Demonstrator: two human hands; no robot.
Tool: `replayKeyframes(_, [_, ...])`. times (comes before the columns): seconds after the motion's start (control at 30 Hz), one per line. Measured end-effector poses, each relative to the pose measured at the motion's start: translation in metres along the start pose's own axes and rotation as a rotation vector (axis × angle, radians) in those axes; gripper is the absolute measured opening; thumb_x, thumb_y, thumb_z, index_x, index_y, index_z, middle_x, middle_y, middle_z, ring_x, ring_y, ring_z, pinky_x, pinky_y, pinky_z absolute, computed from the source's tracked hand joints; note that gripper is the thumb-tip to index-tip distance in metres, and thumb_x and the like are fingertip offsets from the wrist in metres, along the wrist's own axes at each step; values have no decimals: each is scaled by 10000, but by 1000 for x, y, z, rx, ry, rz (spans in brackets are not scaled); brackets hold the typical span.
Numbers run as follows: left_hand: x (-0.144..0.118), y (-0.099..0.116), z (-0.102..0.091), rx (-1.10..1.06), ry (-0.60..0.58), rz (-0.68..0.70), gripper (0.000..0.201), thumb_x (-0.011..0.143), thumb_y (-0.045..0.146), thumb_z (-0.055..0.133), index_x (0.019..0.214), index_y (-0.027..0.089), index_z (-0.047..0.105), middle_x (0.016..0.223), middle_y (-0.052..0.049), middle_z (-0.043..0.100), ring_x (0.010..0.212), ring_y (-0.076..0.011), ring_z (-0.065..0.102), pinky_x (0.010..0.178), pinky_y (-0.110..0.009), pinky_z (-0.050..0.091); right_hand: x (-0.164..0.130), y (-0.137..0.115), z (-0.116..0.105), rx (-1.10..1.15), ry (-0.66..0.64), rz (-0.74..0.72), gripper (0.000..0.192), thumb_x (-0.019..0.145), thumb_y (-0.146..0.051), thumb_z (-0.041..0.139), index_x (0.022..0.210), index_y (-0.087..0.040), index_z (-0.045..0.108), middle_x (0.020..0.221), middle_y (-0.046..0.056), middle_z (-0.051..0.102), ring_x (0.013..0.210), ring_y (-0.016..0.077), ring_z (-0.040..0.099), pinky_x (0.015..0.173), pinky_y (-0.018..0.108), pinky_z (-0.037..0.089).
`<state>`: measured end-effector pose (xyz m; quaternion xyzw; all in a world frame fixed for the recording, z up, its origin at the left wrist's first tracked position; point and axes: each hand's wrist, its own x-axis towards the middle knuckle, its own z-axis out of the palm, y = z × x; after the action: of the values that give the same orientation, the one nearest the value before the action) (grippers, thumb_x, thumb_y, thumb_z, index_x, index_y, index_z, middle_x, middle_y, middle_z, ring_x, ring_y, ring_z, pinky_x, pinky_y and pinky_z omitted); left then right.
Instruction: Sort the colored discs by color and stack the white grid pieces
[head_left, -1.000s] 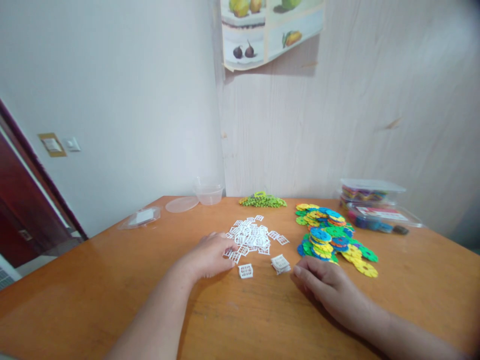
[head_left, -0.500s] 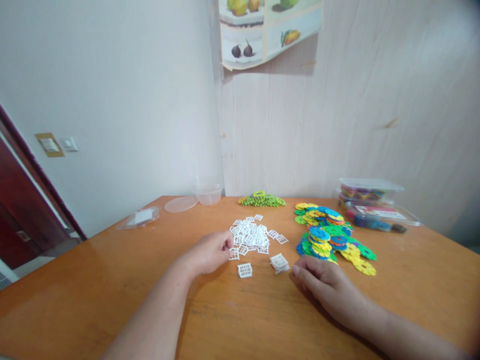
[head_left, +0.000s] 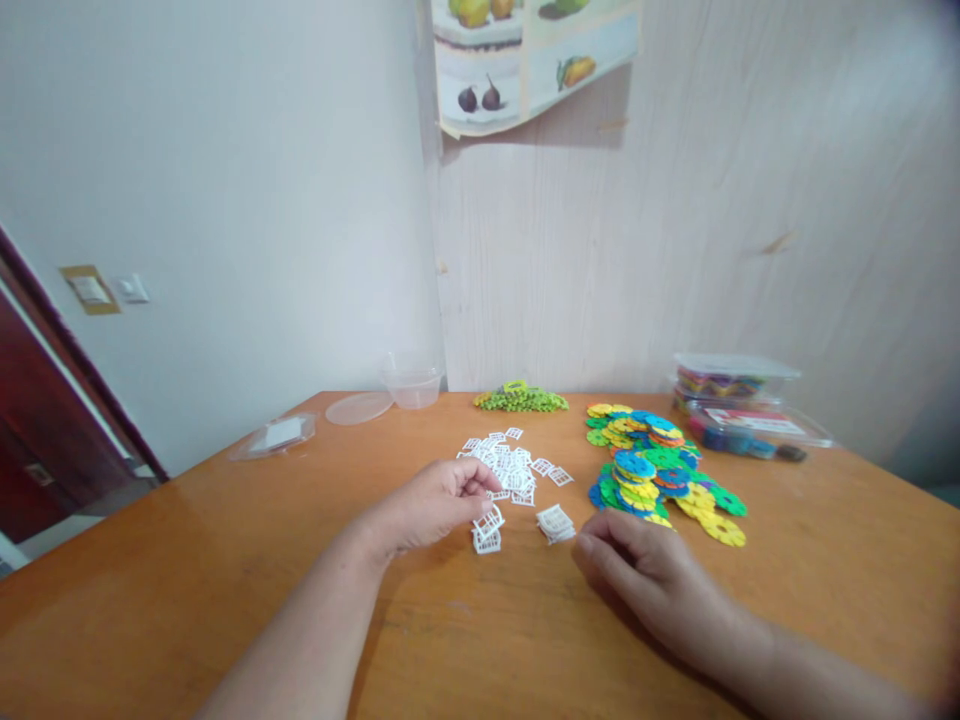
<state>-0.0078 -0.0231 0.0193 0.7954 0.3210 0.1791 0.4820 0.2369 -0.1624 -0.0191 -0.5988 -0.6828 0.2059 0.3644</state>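
Head camera view, looking forward and down over a brown wooden table [head_left: 450,630], with a person's two bare forearms reaching in from the bottom edge. The left hand [head_left: 439,505] pinches one small white window frame [head_left: 490,521] between thumb and fingers. This frame hangs tilted above a little stack of similar frames [head_left: 487,545]; whether its lower edge touches the stack cannot be told. Just behind the fingertips lies a loose, jumbled heap of white frames [head_left: 514,468], with a couple lying apart at its right side. To the right of the first stack sits a second, slightly uneven stack [head_left: 555,524].

The right hand [head_left: 645,565] rests with fingers loosely curled beside that second stack, near it; its palm is hidden, so whether it holds anything cannot be told.

Beyond the right hand is a heap of coloured notched discs [head_left: 660,470], with clear plastic boxes [head_left: 739,385] behind it. Green plastic pieces [head_left: 525,400] lie at the far edge of the table, and a clear tub [head_left: 415,388] with a round lid [head_left: 360,408] beside it stands farther left.

The step in hand appears to be adding a single frame to the nearer left stack. Setting it down would call for turning it flat, lining up its edges with those below, and letting go gently so the stack does not slide.
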Motion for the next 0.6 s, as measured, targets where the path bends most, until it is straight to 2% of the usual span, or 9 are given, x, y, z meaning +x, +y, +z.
replayKeyframes(0.1, [-1, 3, 2, -58, -58, 14, 395, 786, 305, 639, 1144, 181, 528, 824, 11, 568, 745, -110, 545, 723, -267, 438, -4, -7, 2, -84, 55, -127, 211, 918, -355, 480, 980, -221, 630, 808, 38, 615, 709, 165, 566, 643, 285, 459])
replayKeyframes(0.23, [-3, 11, 6, -144, -110, 22, 499, 770, 277, 672, 1212, 188, 457, 856, 9, 574, 725, -95, 541, 683, -244, 424, -4, -20, 6, -215, 88, -290, 280, 899, -288, 505, 1159, -243, 598, 1001, 86, 621, 878, 203, 593, 769, 340, 490])
replayKeyframes(0.43, [-3, 12, 11, -222, -121, 39, 607, 745, 292, 728, 1255, 202, 412, 938, -15, 575, 739, -97, 555, 688, -255, 436, 9, -47, 14, -347, 71, -367, 438, 845, -280, 597, 1278, -241, 554, 1114, 100, 617, 985, 244, 572, 851, 399, 470])
replayKeyframes(0.6, [-2, 7, 10, -330, -120, 96, 666, 731, 313, 764, 1275, 197, 397, 994, -52, 586, 810, -130, 586, 722, -278, 455, 25, -62, 18, -403, 50, -481, 455, 873, -304, 578, 1325, -258, 539, 1110, 93, 647, 1042, 252, 565, 878, 407, 441])
